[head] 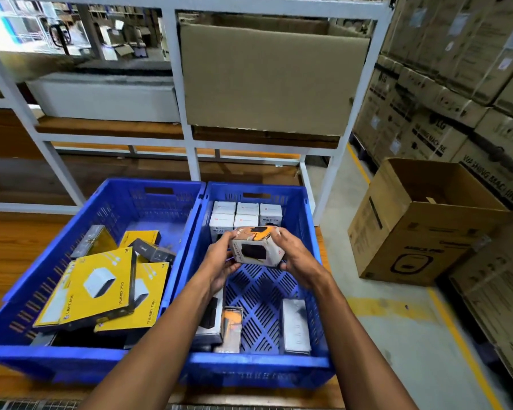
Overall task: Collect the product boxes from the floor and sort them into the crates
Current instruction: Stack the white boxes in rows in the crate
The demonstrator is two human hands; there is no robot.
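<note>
Both hands hold one small product box [256,247] above the right blue crate [258,363], roughly over its middle. Left hand [219,261] cups the box's left side and underside, fingers curled round it; right hand [293,255] grips the right side, fingers wrapped over the top edge. The box is near-cubic, tilted, white-grey with an orange panel on top and a dark product picture on the facing side; the print is too blurred to read. Inside the right crate, a neat block of white boxes [245,216] stands against the far wall, some marked "HALLEY". A few loose boxes [231,327] lie near the front wall, one with an orange face, one white at the right. The crate's slotted floor is bare in the middle. The left blue crate [54,358], touching the right one, holds a jumble of flat yellow boxes [98,291] marked "THUMBY TRIO", plus darker ones. Both crates sit on a wooden surface [15,247]. White metal racking [187,113] behind carries a big cardboard carton [267,84]. An open cardboard carton [421,226] stands on the concrete floor at right.
</note>
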